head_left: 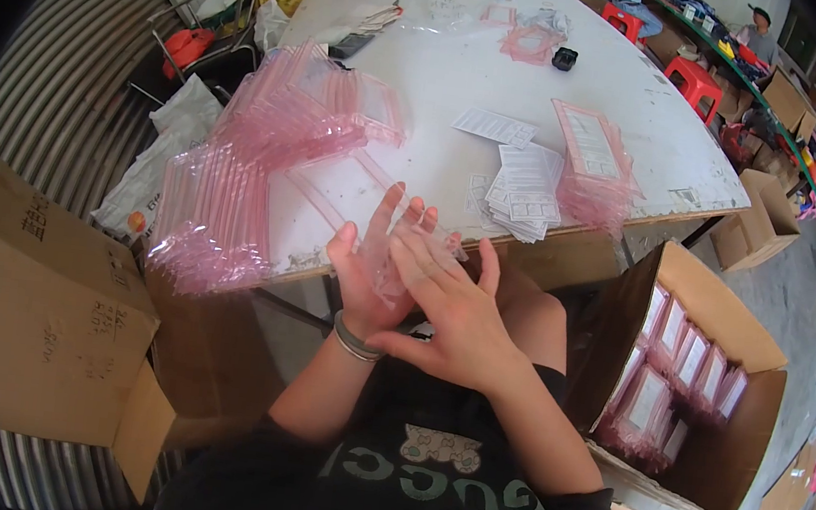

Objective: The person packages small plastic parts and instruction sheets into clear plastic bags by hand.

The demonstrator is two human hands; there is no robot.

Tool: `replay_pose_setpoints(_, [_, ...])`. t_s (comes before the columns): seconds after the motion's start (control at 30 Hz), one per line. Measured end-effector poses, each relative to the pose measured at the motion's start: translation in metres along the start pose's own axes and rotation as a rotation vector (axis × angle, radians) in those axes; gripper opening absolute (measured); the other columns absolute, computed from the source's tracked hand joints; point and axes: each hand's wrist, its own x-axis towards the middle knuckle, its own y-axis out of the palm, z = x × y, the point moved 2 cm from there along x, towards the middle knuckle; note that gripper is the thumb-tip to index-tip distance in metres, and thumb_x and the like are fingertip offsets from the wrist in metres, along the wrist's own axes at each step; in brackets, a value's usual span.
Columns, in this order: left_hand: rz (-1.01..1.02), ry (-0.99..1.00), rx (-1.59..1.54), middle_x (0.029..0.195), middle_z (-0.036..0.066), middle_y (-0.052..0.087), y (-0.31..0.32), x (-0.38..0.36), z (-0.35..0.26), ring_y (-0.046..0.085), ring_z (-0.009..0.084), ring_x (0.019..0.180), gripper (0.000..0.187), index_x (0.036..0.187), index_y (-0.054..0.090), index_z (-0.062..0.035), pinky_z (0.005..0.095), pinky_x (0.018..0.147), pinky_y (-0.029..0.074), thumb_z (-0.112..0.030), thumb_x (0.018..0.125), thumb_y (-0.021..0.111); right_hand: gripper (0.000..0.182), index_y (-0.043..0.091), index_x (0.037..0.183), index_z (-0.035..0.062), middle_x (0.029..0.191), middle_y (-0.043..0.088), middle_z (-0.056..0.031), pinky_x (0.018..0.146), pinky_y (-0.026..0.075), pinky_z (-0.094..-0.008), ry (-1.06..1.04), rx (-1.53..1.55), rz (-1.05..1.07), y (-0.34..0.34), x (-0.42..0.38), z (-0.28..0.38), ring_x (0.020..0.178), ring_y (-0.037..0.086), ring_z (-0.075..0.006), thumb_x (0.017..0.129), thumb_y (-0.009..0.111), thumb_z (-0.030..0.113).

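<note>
In the head view, a clear plastic bag (pixel 387 284) with pink edges lies crumpled between my palms. My left hand (pixel 372 273) is turned palm up in front of the table edge, its fingers stretched around the bag. Pressed flat over it from the right is my right hand (pixel 449 312), thumb apart; the two hands hold the bag between them. Just beyond my fingertips lies a pink-edged plastic sleeve (pixel 330 186). Printed white cards (pixel 527 185) are piled right of my hands, beside a stack of pink-edged packs (pixel 595 161) with cards inside.
Large fanned piles of pink-edged sleeves (pixel 218 203) cover the left of the white table (pixel 438 77). A cardboard box (pixel 727 463) at right holds several filled packs. Another carton (pixel 39 314) stands at left. A small black object (pixel 565 59) sits farther back, with red stools (pixel 694 84) beyond.
</note>
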Motion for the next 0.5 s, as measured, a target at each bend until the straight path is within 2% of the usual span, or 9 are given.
replay_pose_setpoints(0.1, [-0.019,0.059,0.248,0.133,0.011,0.053,0.004,-0.006,-0.004,0.047,0.0292,0.129,0.079,0.146,0.036,-0.0053,0.0536,0.115,0.034,-0.06,0.089,0.047,0.092,0.044,0.149,0.0085,0.149,0.049,-0.0159,0.116,0.004,-0.0623,-0.002,0.014,0.004,-0.012,0.005,0.008,0.143,0.042,-0.0293,0.073,0.083,0.041])
replay_pose_setpoints(0.13, [-0.015,0.048,0.172,0.133,0.012,0.053,0.007,-0.006,-0.003,0.047,0.0294,0.13,0.08,0.145,0.037,-0.0039,0.053,0.115,0.034,-0.06,0.089,0.047,0.093,0.043,0.149,0.0083,0.15,0.048,-0.0158,0.116,0.005,-0.0619,-0.01,0.006,0.014,-0.016,0.008,0.012,0.143,0.041,-0.0293,0.072,0.084,0.041])
replay_pose_setpoints(0.2, [-0.017,0.028,0.022,0.133,0.013,0.053,0.013,-0.01,0.0,0.046,0.0299,0.131,0.082,0.143,0.039,-0.001,0.0518,0.115,0.033,-0.062,0.089,0.047,0.09,0.046,0.146,0.0053,0.145,0.053,-0.0155,0.117,0.009,-0.0585,-0.073,-0.037,-0.019,-0.018,0.013,0.024,0.139,0.046,-0.0292,0.071,0.084,0.037])
replay_pose_setpoints(0.3, [-0.078,-0.004,0.071,0.134,0.016,0.052,0.003,-0.01,-0.004,0.044,0.0305,0.131,0.087,0.141,0.042,0.0019,0.0522,0.115,0.033,-0.067,0.088,0.047,0.083,0.051,0.141,0.0016,0.136,0.061,-0.0148,0.116,0.017,-0.0531,-0.207,0.061,-0.1,-0.019,0.01,0.013,0.129,0.055,-0.0302,0.07,0.084,0.029])
replay_pose_setpoints(0.4, [0.111,0.031,0.052,0.134,0.018,0.051,0.023,-0.013,-0.007,0.044,0.031,0.131,0.092,0.14,0.043,0.0029,0.0515,0.114,0.033,-0.072,0.087,0.046,0.071,0.056,0.134,-0.0003,0.126,0.067,-0.0148,0.113,0.025,-0.0494,-0.3,0.208,-0.23,-0.02,0.005,0.009,0.119,0.063,-0.0315,0.071,0.082,0.02])
replay_pose_setpoints(0.43, [0.104,0.025,0.026,0.135,0.018,0.05,0.022,-0.015,-0.009,0.044,0.0314,0.131,0.093,0.141,0.042,0.0031,0.0516,0.115,0.032,-0.073,0.087,0.047,0.067,0.058,0.132,-0.0007,0.123,0.069,-0.0149,0.112,0.028,-0.0485,-0.32,0.258,-0.271,-0.021,0.002,0.013,0.115,0.065,-0.0318,0.071,0.081,0.017])
replay_pose_setpoints(0.5, [0.112,0.004,-0.018,0.136,0.019,0.049,0.022,-0.009,-0.014,0.044,0.0321,0.132,0.096,0.143,0.039,0.0036,0.0518,0.116,0.031,-0.074,0.086,0.047,0.065,0.059,0.13,-0.0006,0.122,0.069,-0.0162,0.111,0.029,-0.0489,-0.272,0.209,-0.22,-0.024,0.005,0.018,0.115,0.066,-0.0319,0.071,0.081,0.015])
